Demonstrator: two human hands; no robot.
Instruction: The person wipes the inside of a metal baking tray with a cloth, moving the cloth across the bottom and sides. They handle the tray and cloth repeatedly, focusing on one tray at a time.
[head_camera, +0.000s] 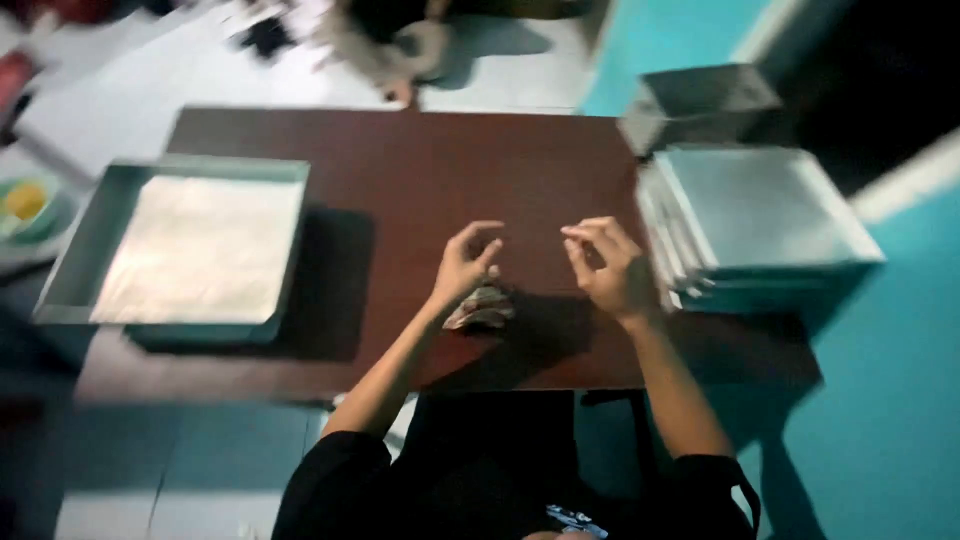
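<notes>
Left hand: your left hand (466, 266) hovers over the table (400, 160), fingers curled with thumb and forefinger close together, holding nothing that shows.
Right hand: your right hand (606, 268) is raised the same way, fingers bent in a narrow pinch, nothing visible between them; the blur hides anything finer.
Bundle: a small crumpled grey bundle (482, 307) lies on the table just under and beside your left wrist, near the table's front edge. What it is cannot be told.
Between the hands: bare dark-brown tabletop, the two hands apart from each other.
Tray: a shallow metal tray (84, 255) sits at the table's left end, well apart from your left hand.
Tray contents: a pale sheet (200, 250) covers its floor; nothing else is in it.
Stack: a stack of metal trays (760, 215) sits at the table's right end, just beside your right hand, the top one showing no contents.
Box: a further metal box (700, 100) stands behind the stack, at the table's far right corner; its inside is not clear.
In the way: the stack crowds your right side; the tray's wall bounds the left.
Edges: the table's front edge runs just beyond your forearms, over your lap.
Open room: the middle and far half of the table.
Beyond the table: pale floor with blurred objects at the far side, a teal wall (890, 400) to the right.
</notes>
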